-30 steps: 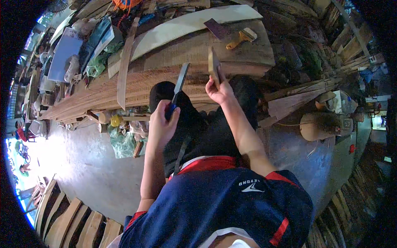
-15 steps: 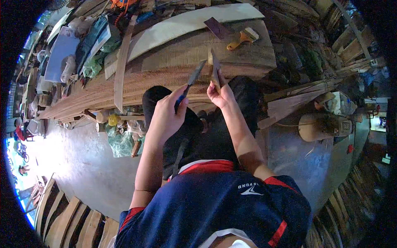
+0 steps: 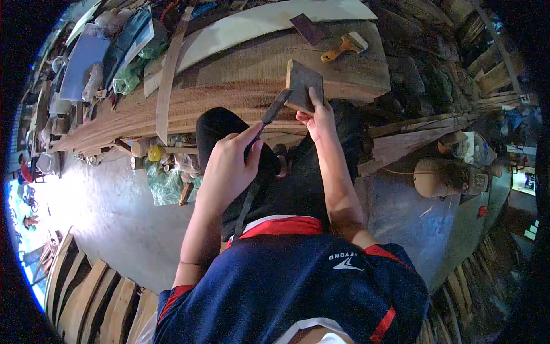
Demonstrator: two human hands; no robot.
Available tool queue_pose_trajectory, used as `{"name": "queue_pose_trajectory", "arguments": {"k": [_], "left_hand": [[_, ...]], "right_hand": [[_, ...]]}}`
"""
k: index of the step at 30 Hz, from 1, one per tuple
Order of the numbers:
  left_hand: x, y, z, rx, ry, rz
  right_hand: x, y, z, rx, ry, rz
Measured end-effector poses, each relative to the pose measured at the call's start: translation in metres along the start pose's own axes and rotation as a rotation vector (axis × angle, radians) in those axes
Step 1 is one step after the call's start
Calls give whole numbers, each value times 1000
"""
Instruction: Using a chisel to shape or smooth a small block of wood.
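Observation:
My left hand [image 3: 232, 172] is closed on the handle of a dark chisel [image 3: 276, 106], its flat blade angled up and rightward. The blade's tip meets, or nearly meets, the left edge of a small rectangular wooden-looking block [image 3: 302, 80]; contact is unclear. My right hand [image 3: 321, 126] grips that block from below, thumb on its flat face, above my dark-clad legs. Just beyond, on a thick stack of boards [image 3: 246, 74], lie a dark maroon sheet [image 3: 307, 28], a brush with a yellow handle [image 3: 346, 47] and a long pale curved board [image 3: 240, 31].
A narrow slat [image 3: 171, 74] crosses the stack. Plastic sheets and bags [image 3: 80, 66] pile at upper left. A tan rounded machine [image 3: 432, 178] stands at right. Green plastic [image 3: 160, 183] lies below the boards. Cut planks [image 3: 112, 304] line the lower left. A person [image 3: 26, 169] is at far left.
The chisel has moved rightward and tilted toward the block, my left hand rising with it. The block has turned from edge-on to show its broad face.

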State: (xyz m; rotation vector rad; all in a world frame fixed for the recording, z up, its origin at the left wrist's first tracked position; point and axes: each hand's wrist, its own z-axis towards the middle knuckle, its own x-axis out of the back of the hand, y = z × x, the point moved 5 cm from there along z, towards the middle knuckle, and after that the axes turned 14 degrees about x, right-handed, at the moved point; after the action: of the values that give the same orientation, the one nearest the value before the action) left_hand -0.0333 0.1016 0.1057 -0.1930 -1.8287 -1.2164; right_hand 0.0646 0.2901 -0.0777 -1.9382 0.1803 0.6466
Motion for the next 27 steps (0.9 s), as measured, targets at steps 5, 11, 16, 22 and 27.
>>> {"name": "queue_pose_trajectory", "arguments": {"k": [5,11,16,22,27], "left_hand": [[-16,-13,1,6,-12,24],[-29,-26,2,38,13,-15],[-46,-39,3,23,62,-46],[-61,-50,14,50,61,-160],[-76,-50,23,-10,111,-216]], "right_hand": [[-8,2,-6,51,60,-107],[-9,3,-10,45,178,-289],[-19,5,-7,121,-18,-275],[-14,-4,6,123,116,-337],[-11,-11,10,183,47,-315]]}}
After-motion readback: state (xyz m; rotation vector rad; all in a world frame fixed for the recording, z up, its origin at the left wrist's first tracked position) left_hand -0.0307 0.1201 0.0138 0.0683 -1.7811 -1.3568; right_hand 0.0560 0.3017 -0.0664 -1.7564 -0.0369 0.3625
